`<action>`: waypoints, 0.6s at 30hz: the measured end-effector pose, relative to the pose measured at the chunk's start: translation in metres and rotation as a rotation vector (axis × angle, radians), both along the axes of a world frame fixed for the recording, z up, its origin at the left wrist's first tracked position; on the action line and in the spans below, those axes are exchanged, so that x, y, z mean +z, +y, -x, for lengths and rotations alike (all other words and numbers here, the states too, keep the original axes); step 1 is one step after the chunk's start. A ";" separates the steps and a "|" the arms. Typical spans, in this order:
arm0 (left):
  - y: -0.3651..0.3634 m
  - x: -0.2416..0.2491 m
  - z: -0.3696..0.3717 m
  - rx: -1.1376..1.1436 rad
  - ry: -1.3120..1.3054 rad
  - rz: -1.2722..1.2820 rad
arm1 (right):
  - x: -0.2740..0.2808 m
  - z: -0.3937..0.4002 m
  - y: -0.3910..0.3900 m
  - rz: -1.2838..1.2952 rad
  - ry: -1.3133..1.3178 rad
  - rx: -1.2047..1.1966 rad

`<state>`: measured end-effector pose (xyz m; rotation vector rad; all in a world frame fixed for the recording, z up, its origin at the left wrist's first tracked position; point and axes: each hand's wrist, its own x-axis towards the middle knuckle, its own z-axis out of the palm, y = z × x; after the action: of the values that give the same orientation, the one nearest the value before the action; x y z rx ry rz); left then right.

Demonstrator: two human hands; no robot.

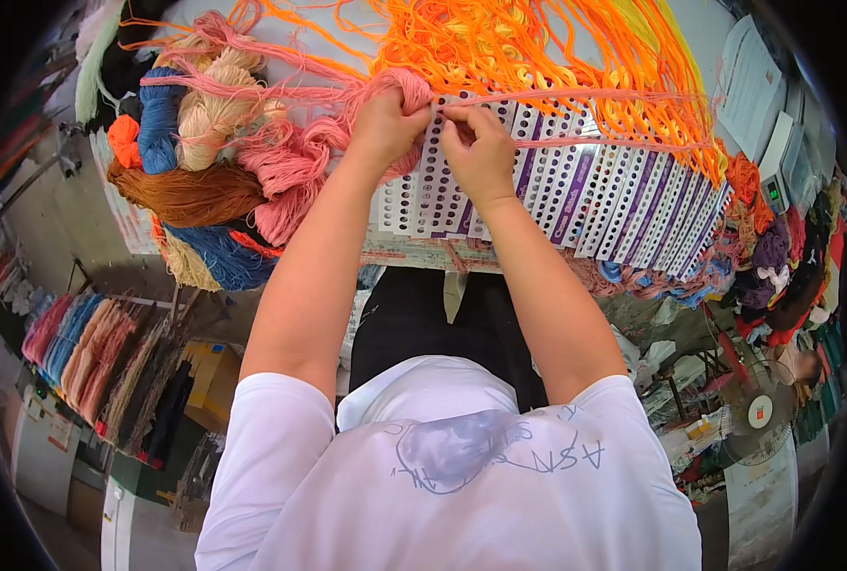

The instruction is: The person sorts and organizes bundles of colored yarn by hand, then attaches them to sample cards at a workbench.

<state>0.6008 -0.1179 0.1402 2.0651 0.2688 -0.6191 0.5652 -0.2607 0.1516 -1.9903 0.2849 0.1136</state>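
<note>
My left hand (385, 128) is closed on a bundle of pink thread (406, 84) near the table's middle. Just to its right, my right hand (478, 152) has its fingers pinched on pink strands (576, 94) that stretch across to the right. Under and beside both hands lies a row of white and purple cards with punched holes (576, 209). Orange thread (499, 48) spreads over the upper part of the cards. A looser pink skein (285, 176) rests left of my left forearm.
Blue (159, 119), cream (216, 109) and brown (190, 193) skeins crowd the table's left side. Papers (752, 86) and a small device with a green display (776, 190) are at the right. A fan (759, 411) stands lower right; hanging yarn (90, 352) is lower left.
</note>
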 end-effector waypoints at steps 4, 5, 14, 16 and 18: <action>0.042 0.011 0.004 0.530 -0.049 0.384 | 0.025 -0.016 -0.022 0.524 -0.058 0.315; 0.051 0.018 0.005 0.756 -0.071 0.633 | 0.025 -0.020 -0.027 0.604 -0.035 0.354; 0.024 0.059 0.011 0.531 0.279 1.054 | 0.037 -0.030 -0.030 0.769 -0.482 0.492; 0.008 0.043 0.011 0.226 0.237 0.881 | 0.042 -0.020 -0.024 0.496 -0.269 0.548; -0.001 0.031 0.015 0.151 0.249 0.853 | 0.037 -0.020 -0.021 0.471 -0.305 0.556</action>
<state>0.5855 -0.1189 0.1713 1.1416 0.2432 -0.7357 0.5848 -0.2816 0.1888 -2.4692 -0.4873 0.0984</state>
